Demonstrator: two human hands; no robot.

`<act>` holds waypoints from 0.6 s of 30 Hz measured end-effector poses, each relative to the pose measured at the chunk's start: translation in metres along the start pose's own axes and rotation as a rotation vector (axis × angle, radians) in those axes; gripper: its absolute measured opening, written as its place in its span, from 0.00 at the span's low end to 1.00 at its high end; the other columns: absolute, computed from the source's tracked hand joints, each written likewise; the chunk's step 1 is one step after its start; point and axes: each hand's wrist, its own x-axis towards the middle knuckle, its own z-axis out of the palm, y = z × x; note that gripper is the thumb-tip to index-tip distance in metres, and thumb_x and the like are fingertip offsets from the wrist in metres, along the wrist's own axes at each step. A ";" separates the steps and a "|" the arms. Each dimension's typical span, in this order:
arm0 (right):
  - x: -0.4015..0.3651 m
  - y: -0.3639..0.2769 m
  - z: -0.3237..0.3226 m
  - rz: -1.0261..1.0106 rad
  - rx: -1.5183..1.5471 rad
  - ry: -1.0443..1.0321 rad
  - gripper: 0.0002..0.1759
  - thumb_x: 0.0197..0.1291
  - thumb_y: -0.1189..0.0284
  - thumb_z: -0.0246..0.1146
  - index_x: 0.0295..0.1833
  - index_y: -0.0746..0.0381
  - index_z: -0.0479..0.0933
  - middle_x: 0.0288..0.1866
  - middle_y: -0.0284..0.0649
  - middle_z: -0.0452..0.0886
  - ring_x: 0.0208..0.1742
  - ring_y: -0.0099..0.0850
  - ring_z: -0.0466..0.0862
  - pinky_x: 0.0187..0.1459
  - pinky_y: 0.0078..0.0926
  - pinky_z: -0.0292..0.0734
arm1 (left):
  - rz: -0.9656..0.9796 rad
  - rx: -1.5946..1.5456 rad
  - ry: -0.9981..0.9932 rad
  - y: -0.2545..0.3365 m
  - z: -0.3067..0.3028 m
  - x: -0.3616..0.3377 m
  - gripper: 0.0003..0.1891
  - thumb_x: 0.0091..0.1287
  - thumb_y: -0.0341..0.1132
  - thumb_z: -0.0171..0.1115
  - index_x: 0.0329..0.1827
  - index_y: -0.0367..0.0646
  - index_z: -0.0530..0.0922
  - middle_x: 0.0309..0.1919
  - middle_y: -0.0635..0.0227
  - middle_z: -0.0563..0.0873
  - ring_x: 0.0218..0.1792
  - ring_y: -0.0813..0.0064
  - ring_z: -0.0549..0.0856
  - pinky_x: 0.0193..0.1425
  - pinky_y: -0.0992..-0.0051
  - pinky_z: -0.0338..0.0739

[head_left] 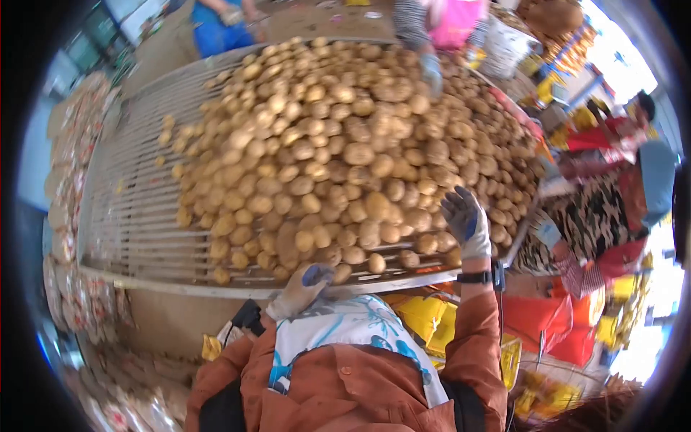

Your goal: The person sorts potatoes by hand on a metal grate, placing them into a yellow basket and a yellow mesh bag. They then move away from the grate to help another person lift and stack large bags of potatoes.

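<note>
A large heap of potatoes [309, 158] covers much of a slatted metal sorting table [129, 209]. My right hand [466, 219], in a white and grey work glove, reaches over the heap's near right side. Its fingers are stretched out and slightly bent, and no potato shows in it. My left hand [302, 288], also gloved, is at the table's near edge, in front of my patterned apron [338, 324]. How its fingers lie is hard to make out, and I see nothing held in it. A few loose potatoes [376, 263] lie just beyond that edge.
Co-workers stand around the table: one in blue trousers [219, 32] at the far side, one with a gloved hand [431, 72] on the heap, others at the right. Filled sacks [68, 194] are stacked at the left. Red bags [551, 324] and yellow bags [421, 317] are below the right edge.
</note>
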 end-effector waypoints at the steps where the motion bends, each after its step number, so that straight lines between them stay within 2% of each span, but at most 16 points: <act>1: -0.005 0.013 0.016 0.002 -0.031 -0.047 0.22 0.72 0.62 0.60 0.65 0.64 0.71 0.51 0.47 0.82 0.47 0.41 0.85 0.47 0.39 0.84 | -0.010 -0.019 0.051 0.004 -0.009 -0.004 0.15 0.72 0.26 0.60 0.61 0.37 0.79 0.46 0.68 0.86 0.48 0.79 0.84 0.56 0.77 0.78; 2: -0.010 0.021 0.034 -0.003 -0.058 -0.088 0.22 0.72 0.62 0.60 0.65 0.65 0.72 0.51 0.47 0.82 0.46 0.41 0.86 0.46 0.37 0.85 | 0.021 -0.103 0.100 0.008 -0.017 -0.006 0.14 0.71 0.26 0.61 0.58 0.36 0.79 0.46 0.67 0.87 0.48 0.79 0.84 0.56 0.77 0.78; 3: -0.015 0.027 0.058 0.004 -0.126 -0.022 0.22 0.72 0.63 0.61 0.63 0.66 0.73 0.48 0.46 0.83 0.42 0.40 0.86 0.43 0.34 0.85 | 0.057 -0.182 0.137 0.010 -0.028 -0.008 0.13 0.70 0.26 0.62 0.56 0.35 0.80 0.46 0.66 0.87 0.49 0.78 0.84 0.56 0.77 0.78; 4: -0.015 0.032 0.073 -0.009 -0.184 -0.118 0.24 0.72 0.61 0.61 0.66 0.66 0.72 0.49 0.46 0.85 0.45 0.38 0.87 0.45 0.33 0.85 | 0.056 -0.195 0.157 0.011 -0.040 -0.009 0.13 0.70 0.26 0.62 0.56 0.35 0.80 0.46 0.66 0.87 0.49 0.78 0.84 0.56 0.77 0.78; 8: -0.012 0.049 0.133 -0.033 -0.396 -0.107 0.22 0.71 0.65 0.62 0.63 0.68 0.74 0.46 0.44 0.85 0.41 0.33 0.87 0.42 0.29 0.85 | 0.166 -0.056 0.286 0.005 -0.089 -0.008 0.12 0.69 0.25 0.63 0.55 0.35 0.80 0.45 0.66 0.88 0.45 0.78 0.85 0.50 0.78 0.79; 10: -0.006 0.060 0.161 -0.059 -0.505 -0.147 0.21 0.71 0.66 0.62 0.63 0.67 0.74 0.44 0.42 0.85 0.39 0.31 0.87 0.39 0.25 0.85 | 0.108 -0.034 0.311 0.002 -0.114 -0.012 0.16 0.71 0.23 0.58 0.61 0.36 0.78 0.51 0.67 0.87 0.52 0.80 0.84 0.56 0.78 0.78; 11: -0.004 0.063 0.179 -0.028 -0.579 -0.129 0.19 0.70 0.68 0.63 0.61 0.67 0.76 0.45 0.42 0.85 0.40 0.29 0.87 0.41 0.24 0.85 | 0.092 -0.094 0.329 -0.003 -0.126 -0.012 0.16 0.71 0.24 0.58 0.61 0.37 0.78 0.51 0.67 0.87 0.51 0.80 0.84 0.55 0.79 0.78; 14: 0.017 0.081 0.216 -0.241 -1.100 -0.230 0.17 0.69 0.69 0.64 0.58 0.67 0.78 0.48 0.42 0.86 0.44 0.28 0.87 0.45 0.25 0.83 | 0.114 -0.131 0.388 -0.004 -0.158 -0.015 0.16 0.71 0.24 0.58 0.61 0.36 0.78 0.50 0.67 0.87 0.49 0.79 0.85 0.55 0.79 0.79; 15: 0.025 0.086 0.225 -0.357 -1.223 -0.203 0.16 0.66 0.70 0.65 0.56 0.68 0.79 0.46 0.45 0.86 0.45 0.31 0.86 0.47 0.28 0.82 | 0.086 -0.190 0.410 0.001 -0.167 -0.018 0.16 0.71 0.24 0.59 0.61 0.36 0.79 0.50 0.67 0.88 0.48 0.77 0.86 0.54 0.78 0.80; 16: 0.034 0.086 0.230 -0.354 -1.232 -0.191 0.16 0.66 0.70 0.65 0.56 0.68 0.79 0.46 0.45 0.86 0.45 0.31 0.86 0.47 0.28 0.82 | 0.084 -0.196 0.398 0.001 -0.175 -0.020 0.16 0.71 0.24 0.59 0.61 0.36 0.79 0.50 0.67 0.88 0.48 0.77 0.86 0.54 0.78 0.80; 18: 0.046 0.086 0.237 -0.596 -1.585 -0.019 0.14 0.64 0.71 0.66 0.52 0.68 0.80 0.44 0.48 0.85 0.44 0.37 0.86 0.47 0.32 0.82 | 0.065 -0.211 0.480 -0.002 -0.194 -0.023 0.16 0.68 0.22 0.61 0.59 0.35 0.79 0.51 0.65 0.88 0.52 0.79 0.85 0.56 0.78 0.79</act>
